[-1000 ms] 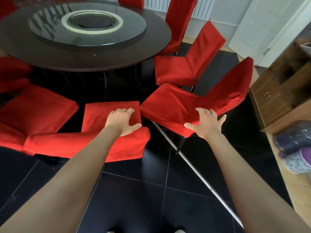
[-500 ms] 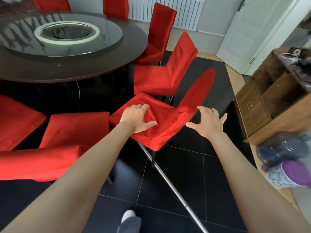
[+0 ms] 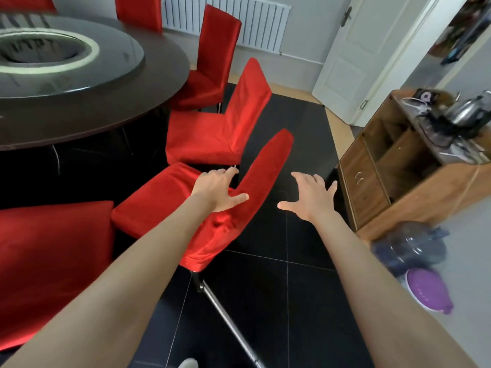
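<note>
Beside the round surface, the red chair stands angled. Our left hand has crossed from the neighbouring chair onto its seat-back crease, grip spread flat. Our right hand has come off the seat, grip apart beside the backrest; we are likely repositioning to lift it.

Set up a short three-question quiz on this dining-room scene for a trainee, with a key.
1. True or false: the right hand grips the nearest red chair.
2. What stands on the wooden cabinet? A) a metal kettle B) a vase C) a lamp
3. Fill in: the left hand lies over the chair where its seat meets its ____.
Key: 1 false, it is spread above the black floor and holds nothing; 2 A; 3 back.
</note>
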### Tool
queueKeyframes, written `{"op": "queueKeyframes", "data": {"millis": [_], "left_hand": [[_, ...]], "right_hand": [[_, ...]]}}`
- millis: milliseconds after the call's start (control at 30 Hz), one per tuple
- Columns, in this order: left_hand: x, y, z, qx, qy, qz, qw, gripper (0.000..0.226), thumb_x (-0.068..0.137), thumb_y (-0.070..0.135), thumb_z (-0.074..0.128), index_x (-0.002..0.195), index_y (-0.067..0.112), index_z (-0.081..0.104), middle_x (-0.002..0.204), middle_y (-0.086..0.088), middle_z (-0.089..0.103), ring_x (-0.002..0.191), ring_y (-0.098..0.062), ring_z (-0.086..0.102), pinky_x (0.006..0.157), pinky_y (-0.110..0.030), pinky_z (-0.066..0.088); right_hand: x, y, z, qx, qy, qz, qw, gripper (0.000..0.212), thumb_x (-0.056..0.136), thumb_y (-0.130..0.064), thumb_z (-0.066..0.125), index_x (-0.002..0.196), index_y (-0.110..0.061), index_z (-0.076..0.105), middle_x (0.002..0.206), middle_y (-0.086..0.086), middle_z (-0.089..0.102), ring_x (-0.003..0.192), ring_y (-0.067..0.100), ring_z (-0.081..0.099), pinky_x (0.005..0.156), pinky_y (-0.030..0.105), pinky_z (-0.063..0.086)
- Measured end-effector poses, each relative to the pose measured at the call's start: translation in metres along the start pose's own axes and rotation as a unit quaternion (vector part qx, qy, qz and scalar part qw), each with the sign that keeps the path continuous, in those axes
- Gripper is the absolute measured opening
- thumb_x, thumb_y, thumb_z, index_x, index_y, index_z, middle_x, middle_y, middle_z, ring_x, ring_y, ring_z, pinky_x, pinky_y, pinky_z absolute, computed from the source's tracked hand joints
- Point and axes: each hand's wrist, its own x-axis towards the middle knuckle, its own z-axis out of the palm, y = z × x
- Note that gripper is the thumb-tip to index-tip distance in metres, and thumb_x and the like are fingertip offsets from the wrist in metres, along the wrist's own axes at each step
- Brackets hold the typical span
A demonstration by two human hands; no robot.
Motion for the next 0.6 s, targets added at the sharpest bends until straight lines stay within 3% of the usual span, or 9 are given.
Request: {"op": "queueKeyframes", "data": {"millis": [333,600], "left_hand": [[0.063,0.034,0.027,-0.043,0.029,-0.185,0.981,0.08,0.079,0.07,0.055,0.143,0.026,0.035,0.126,-0.001,0.059,0.115,-0.026,0.057,0.087,-0.039,0.047],[0.044,0.058,0.052,-0.036,0.002,-0.317,0.948,0.084,0.076,0.075,0.052,0.142,0.027,0.031,0.118,-0.001,0.06,0.107,-0.026,0.06,0.084,-0.042,0.052]], "right_hand": [[0.114,0.068,0.006,-0.005,-0.039,-0.144,0.989,0.096,0.074,-0.061,0.069,0.15,-0.026,0.023,0.154,0.0,0.032,0.146,0.03,0.014,0.112,0.064,0.004],[0.173,0.056,0.013,-0.027,-0.073,-0.29,0.954,0.101,0.071,-0.062,0.072,0.151,-0.027,0.019,0.157,0.002,0.026,0.145,0.031,0.014,0.112,0.064,0.008]]}}
